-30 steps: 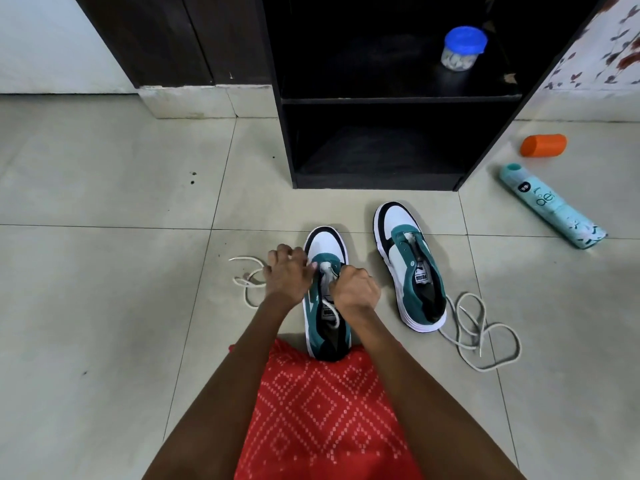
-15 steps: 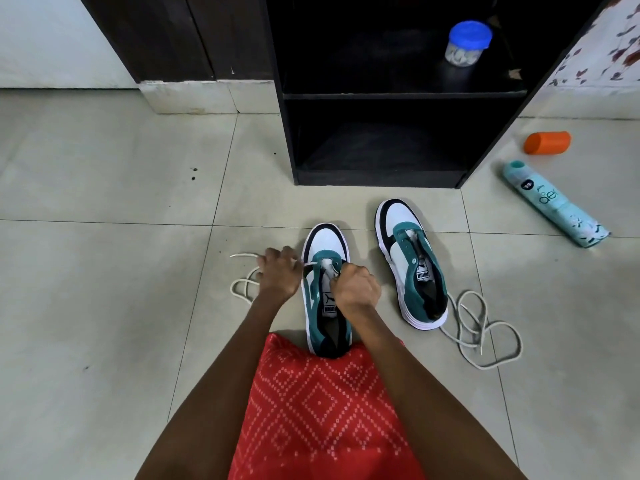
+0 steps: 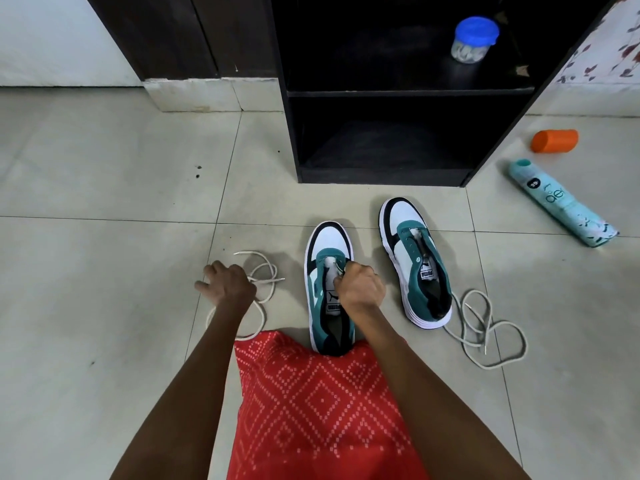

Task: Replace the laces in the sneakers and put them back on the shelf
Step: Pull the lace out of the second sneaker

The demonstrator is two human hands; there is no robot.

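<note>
Right hand (image 3: 360, 287) curled tight, thumb and fingertips pinching the lace (image 3: 268, 280) at the front eyelets of the near sneaker (image 3: 329, 244), which sits right under my grip, ready for threading. Left hand (image 3: 227, 285), well left of that grip, has its fingers curled round the slack on the floor, I'd say to keep it untangled. Sneaker's long axis runs away from me, toe toward the shelf (image 3: 381, 174), heel at my lap. 2nd sneaker (image 3: 415, 258) just right, unlaced, toe the same way. 2nd lace (image 3: 486, 367) loose behind it.
</note>
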